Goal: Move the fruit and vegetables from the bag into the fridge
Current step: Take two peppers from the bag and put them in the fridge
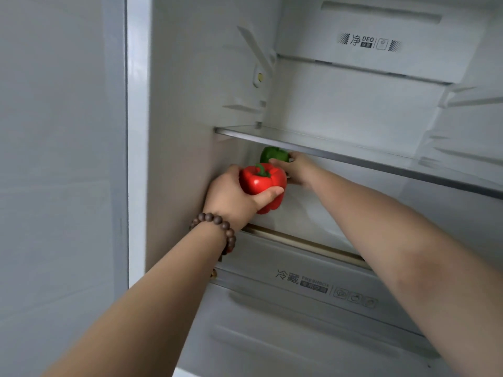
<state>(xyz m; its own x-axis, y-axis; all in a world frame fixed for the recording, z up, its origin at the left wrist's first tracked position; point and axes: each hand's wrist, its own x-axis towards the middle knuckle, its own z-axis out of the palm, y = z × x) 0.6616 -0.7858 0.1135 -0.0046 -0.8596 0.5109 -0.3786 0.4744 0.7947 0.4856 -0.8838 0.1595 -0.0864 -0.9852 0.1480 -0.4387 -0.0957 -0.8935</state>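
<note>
– What surrounds the scene?
– A plain pale grey-white wall panel (60, 159) fills the left side, flat and bare, meeting a glossy white vertical frame strip (138, 131) along its right edge.
– And the light?
– Soft, even and cool, with only faint shadows; no window or floor shows.

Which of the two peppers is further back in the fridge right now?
The green pepper, held by the right hand just under the glass shelf. The red pepper, in the left hand, sits nearer the front.

Red pepper (262, 183), green pepper (273, 154), white fridge (353, 104), brown bracelet (217, 227).
</note>
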